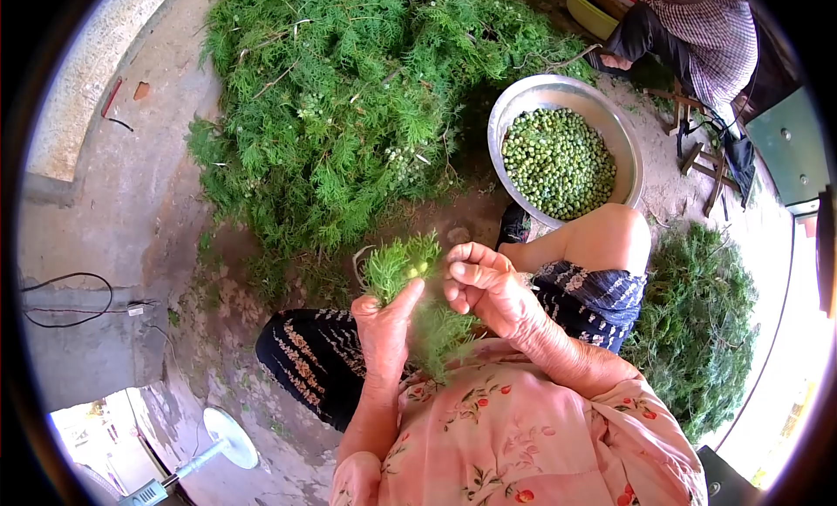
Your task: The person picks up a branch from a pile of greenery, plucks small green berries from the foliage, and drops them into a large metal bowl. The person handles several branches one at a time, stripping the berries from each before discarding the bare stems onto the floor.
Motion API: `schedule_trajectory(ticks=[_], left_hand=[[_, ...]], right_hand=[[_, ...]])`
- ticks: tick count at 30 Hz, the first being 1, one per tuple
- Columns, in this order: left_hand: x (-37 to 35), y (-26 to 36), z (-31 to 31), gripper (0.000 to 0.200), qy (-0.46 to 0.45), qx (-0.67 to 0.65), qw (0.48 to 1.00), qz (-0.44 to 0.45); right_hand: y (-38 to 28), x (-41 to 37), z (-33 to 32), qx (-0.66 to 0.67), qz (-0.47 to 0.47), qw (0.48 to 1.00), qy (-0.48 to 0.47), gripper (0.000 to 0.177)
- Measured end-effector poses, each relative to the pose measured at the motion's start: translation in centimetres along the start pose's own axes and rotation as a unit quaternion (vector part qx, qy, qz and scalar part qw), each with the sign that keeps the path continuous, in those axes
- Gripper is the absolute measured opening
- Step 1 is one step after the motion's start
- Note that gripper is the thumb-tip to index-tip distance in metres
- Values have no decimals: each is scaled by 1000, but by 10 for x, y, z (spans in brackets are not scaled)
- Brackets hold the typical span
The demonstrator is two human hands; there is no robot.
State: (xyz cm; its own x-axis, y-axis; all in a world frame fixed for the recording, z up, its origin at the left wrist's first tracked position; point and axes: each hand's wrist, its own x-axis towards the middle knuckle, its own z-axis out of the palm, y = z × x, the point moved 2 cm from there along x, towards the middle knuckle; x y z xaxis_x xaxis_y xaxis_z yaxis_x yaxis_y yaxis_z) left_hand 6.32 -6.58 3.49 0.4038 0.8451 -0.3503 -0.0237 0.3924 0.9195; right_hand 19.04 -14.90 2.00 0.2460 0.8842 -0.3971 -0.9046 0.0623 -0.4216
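Note:
My left hand (384,328) is closed round a feathery evergreen sprig (389,269), the thumb lying along it. Small pale green cones (417,269) show on the sprig just above the thumb. To the right, apart from the sprig, is my right hand (490,288), its fingers curled and the thumb bent toward them; what it pinches, if anything, is hidden. Some blurred greenery (438,336) hangs below, between the two hands. Beyond my right knee stands a wide metal basin (629,149) holding many small round green cones (558,162).
A big heap of cut evergreen branches (340,96) covers the ground ahead. Another pile (697,323) lies at the right. A person in a checked shirt (711,35) sits at the upper right near a yellow tub (591,16). A white fan-like stand (230,438) is at lower left.

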Motion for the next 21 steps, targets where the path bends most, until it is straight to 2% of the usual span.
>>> schedule_trajectory(ticks=[4, 5, 6, 8, 12, 14, 17, 18, 21], left_hand=[[0, -5, 0, 15, -38, 50, 998, 19], [0, -4, 2, 17, -46, 45, 997, 32], [-1, -2, 4, 17, -53, 58, 996, 43], [-2, 2, 6, 17, -68, 84, 992, 64], [-1, -3, 2, 16, -68, 141, 985, 69], [-2, -5, 2, 16, -71, 127, 987, 64], [-2, -6, 0, 17, -60, 197, 977, 47], [-2, -6, 1, 17, -65, 173, 982, 37], [-3, -1, 5, 19, -85, 110, 990, 4]], right_hand=[[1, -3, 11, -226, -76, 970, 45, 15], [-2, -4, 15, -300, -76, 950, 46, 23], [-2, -2, 13, -375, -149, 915, 24, 25], [2, 4, 7, -510, -288, 810, -21, 30], [1, -2, 18, -489, -231, 841, 26, 31], [1, -2, 19, -506, -229, 830, 45, 29], [0, -2, 20, -536, -249, 806, 46, 27], [-1, -1, 19, -546, -258, 796, 42, 26], [3, 3, 13, -534, -243, 810, 15, 19]])
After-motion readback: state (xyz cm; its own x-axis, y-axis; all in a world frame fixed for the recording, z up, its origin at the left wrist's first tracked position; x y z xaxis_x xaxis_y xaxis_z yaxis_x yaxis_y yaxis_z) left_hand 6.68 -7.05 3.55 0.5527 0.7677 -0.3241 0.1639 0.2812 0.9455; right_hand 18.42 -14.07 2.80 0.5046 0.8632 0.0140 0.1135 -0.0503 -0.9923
